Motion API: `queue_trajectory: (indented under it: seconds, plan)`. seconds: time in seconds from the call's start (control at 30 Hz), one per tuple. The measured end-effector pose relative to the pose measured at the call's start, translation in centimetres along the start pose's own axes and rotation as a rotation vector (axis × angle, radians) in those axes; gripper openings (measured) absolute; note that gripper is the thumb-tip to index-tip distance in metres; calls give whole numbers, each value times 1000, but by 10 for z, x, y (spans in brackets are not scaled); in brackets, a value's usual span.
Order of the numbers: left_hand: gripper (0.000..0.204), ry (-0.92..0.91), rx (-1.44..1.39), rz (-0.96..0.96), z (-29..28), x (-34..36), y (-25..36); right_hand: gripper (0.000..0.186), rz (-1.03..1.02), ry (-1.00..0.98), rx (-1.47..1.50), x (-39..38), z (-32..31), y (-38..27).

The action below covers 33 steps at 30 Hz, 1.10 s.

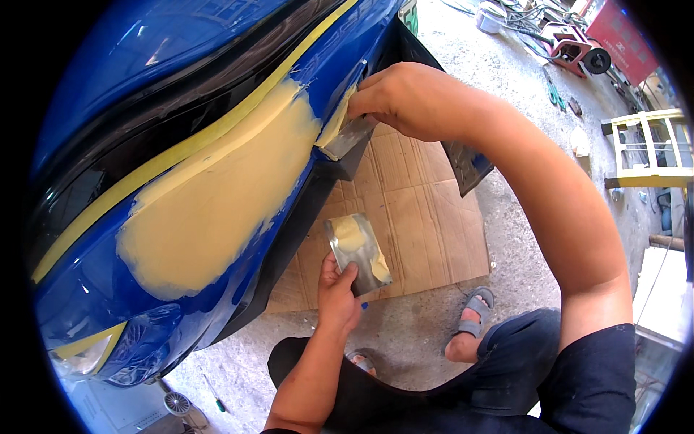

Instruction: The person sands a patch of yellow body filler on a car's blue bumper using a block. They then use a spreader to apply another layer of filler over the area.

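In front of me is a blue car body panel (pixel 199 69) with a wide patch of beige body filler (pixel 224 192) smeared over it. My right hand (pixel 405 101) reaches out to the panel's far right edge, closed on a flat metal putty scraper (pixel 348 139). The blade lies against a strip of fresh filler there; the fingertips are partly hidden. Lower down, my left hand (pixel 338 289) grips a metal plate (pixel 367 272) between thumb and fingers. Yellowish filler (pixel 350 233) sits on the plate, apart from the panel.
Yellow masking tape (pixel 163 160) edges the dark trim. Black lower trim (pixel 278 235) juts below the panel. Flattened cardboard (pixel 426 217) covers part of the concrete floor (pixel 517 239). At right stand a yellow-and-white step frame (pixel 643 181) and a red machine (pixel 567 47) with cables.
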<state>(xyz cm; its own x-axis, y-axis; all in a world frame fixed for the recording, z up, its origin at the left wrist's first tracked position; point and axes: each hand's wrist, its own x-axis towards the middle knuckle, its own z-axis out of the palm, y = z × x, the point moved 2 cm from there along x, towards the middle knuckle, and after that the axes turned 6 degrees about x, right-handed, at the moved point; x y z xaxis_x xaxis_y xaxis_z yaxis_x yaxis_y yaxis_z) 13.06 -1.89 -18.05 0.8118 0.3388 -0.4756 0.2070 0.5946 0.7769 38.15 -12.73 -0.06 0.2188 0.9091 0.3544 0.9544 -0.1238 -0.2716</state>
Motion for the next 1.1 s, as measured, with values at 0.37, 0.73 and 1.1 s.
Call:
queue_trajectory:
  seconds: [0.37,0.73,1.1]
  plan:
    - [41,-5,10,-8,1,-3,1,13,12,44,-26,3,0,7]
    - [42,-28,31,11,6,-9,3,12,68,80,-106,0,-14,23]
    - [48,-72,97,273,30,-32,5,25,167,410,238,-73,-77,-7]
